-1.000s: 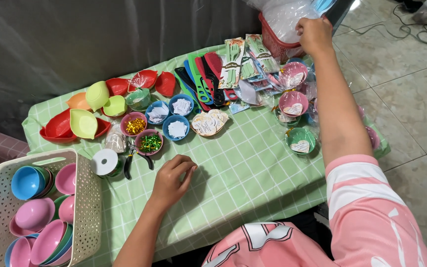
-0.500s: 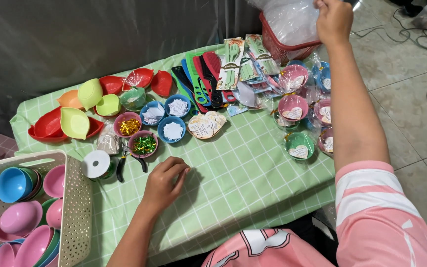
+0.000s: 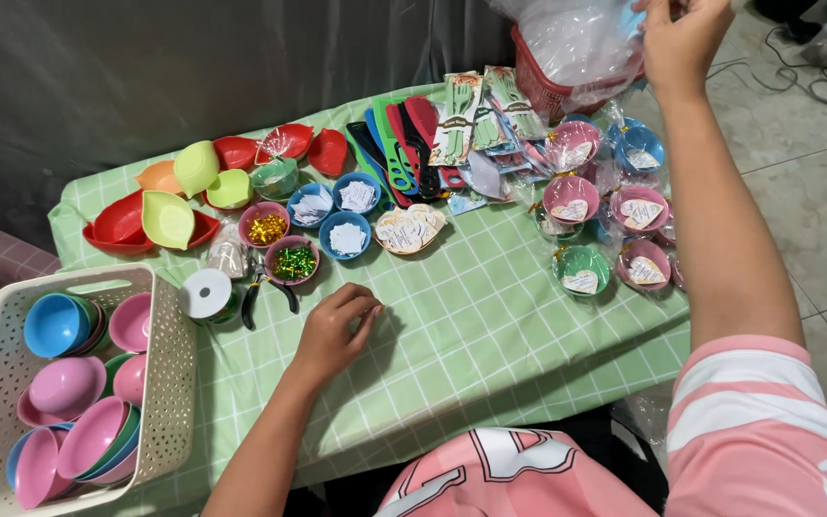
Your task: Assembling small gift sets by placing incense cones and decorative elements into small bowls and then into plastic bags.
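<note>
My right hand (image 3: 686,38) reaches to the far right corner and pinches a sheet of clear plastic (image 3: 576,38) heaped in a red basket (image 3: 538,91). My left hand (image 3: 332,330) rests on the green checked tablecloth (image 3: 490,316) with its fingers curled and nothing in it. Under my right arm lie several small bowls wrapped in clear film with heart tags, among them a pink one (image 3: 571,198) and a green one (image 3: 583,271).
A white basket (image 3: 169,354) of pink, blue and green bowls stands at the near left. Close to my left hand are a white ribbon spool (image 3: 207,293), pliers (image 3: 258,292) and small bowls of foil and paper slips (image 3: 345,237). Leaf-shaped dishes (image 3: 167,218) and coloured plastic utensils (image 3: 399,144) line the back.
My right hand has moved up and to the right over the red basket, lifting the clear plastic. More wrapped bowls now show under my arm. My left hand has stayed put.
</note>
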